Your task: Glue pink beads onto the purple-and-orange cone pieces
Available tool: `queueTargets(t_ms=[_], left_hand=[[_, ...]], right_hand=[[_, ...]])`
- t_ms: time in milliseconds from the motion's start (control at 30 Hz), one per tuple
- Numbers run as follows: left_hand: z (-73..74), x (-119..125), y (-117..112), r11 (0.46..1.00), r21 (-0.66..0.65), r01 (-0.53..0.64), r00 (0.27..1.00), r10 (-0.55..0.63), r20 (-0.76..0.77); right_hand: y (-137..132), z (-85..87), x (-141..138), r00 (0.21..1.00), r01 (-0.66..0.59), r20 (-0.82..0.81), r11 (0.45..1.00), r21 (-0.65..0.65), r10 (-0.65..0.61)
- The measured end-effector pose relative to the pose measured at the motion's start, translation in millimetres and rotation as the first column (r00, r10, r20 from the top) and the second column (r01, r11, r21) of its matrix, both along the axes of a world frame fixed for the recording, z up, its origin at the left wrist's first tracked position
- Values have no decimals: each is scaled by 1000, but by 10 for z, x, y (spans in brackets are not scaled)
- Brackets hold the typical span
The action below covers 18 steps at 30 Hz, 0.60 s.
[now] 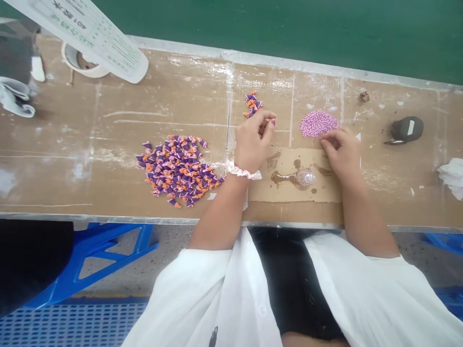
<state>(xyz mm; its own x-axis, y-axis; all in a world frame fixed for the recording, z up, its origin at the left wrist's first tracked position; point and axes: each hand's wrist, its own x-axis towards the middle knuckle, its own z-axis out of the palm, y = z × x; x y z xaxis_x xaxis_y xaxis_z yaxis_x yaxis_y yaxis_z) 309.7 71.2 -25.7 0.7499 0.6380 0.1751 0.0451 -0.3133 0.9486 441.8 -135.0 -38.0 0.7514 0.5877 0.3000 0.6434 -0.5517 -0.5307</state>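
Observation:
My left hand (253, 140) rests on the worn table top, fingers curled together just below a small cluster of purple-and-orange pieces (253, 104); whether a piece is pinched in them I cannot tell. My right hand (342, 152) lies beside a heap of tiny pink beads (317, 123), its fingertips pinched at the heap's lower right edge. A large pile of purple-and-orange pieces (177, 168) lies to the left of my left wrist, which wears a white scrunchie (243, 171). Between my hands, a small clear dome (306, 178) sits in a brown glue puddle on a cardboard sheet (289, 193).
A dark grey object (407, 129) lies at the right, white crumpled paper (452, 176) at the far right edge. A tape roll (85, 62) and a white fan blade (90, 33) are at the back left. A blue stool frame (108, 255) stands below the table's front edge.

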Motion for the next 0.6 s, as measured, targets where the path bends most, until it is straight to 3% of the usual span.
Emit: queueTargets(t_ms=[233,433,600], left_hand=[[45,-34,-10,1000,-20,5,1000,-5,-2],[129,-71,-93,999,27,21,1000,-21,-1],[136,-92,-249,987,109,121,992,-124,18]], right_hand=[[-3,10,-16,1000,-16,-2,1000,-10,16],[90,-148,-32,993,33,117,997,-71,-25],[19,-181,35,992,41,120,998,-50,-35]])
